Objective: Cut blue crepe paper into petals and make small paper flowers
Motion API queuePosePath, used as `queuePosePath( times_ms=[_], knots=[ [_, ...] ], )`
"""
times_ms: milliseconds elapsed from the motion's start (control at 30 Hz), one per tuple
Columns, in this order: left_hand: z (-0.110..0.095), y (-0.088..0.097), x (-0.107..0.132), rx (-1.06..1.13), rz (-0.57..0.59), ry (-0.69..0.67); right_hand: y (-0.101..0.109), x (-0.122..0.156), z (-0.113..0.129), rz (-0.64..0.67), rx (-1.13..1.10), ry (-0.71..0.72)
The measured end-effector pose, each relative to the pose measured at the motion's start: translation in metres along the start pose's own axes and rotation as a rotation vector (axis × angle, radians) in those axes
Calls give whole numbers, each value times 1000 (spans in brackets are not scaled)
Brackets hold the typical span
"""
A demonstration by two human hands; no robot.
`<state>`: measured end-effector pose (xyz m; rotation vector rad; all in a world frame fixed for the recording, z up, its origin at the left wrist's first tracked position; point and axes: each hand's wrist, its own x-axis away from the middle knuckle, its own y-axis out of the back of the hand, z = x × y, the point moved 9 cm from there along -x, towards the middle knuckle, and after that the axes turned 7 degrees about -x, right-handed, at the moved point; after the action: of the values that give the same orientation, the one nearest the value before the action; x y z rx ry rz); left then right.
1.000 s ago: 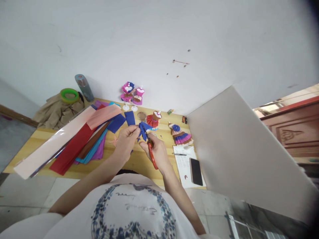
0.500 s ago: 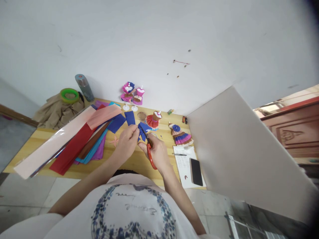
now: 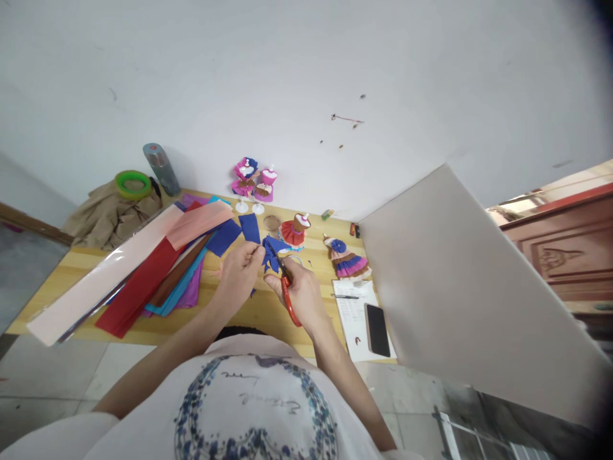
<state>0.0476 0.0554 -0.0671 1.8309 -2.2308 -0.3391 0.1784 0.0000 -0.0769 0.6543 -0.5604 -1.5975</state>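
Observation:
My left hand pinches a small piece of dark blue paper above the wooden table. My right hand grips red-handled scissors, their blades pointing up and left into the blue paper. Both hands are close together at the table's middle. Blue paper scraps lie just beyond the hands.
Long sheets of pink, red, brown, blue and purple paper lie at the left. Small paper dress figures stand behind the hands. A phone on a notepad, a large white board, a flask, tape roll and cloth surround them.
The scissors and both hands have shifted slightly left and up, and the blades have worked further into the blue paper. Nothing else moved.

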Motion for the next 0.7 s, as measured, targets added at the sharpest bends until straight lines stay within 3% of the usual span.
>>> queuePosePath(
  times_ms=[267, 700],
  knots=[
    [-8, 2, 2, 65, -13, -42, 1, 0, 2, 5, -8, -5],
    [2, -6, 0, 104, 47, -33, 0, 0, 1, 0, -12, -2]
  ],
)
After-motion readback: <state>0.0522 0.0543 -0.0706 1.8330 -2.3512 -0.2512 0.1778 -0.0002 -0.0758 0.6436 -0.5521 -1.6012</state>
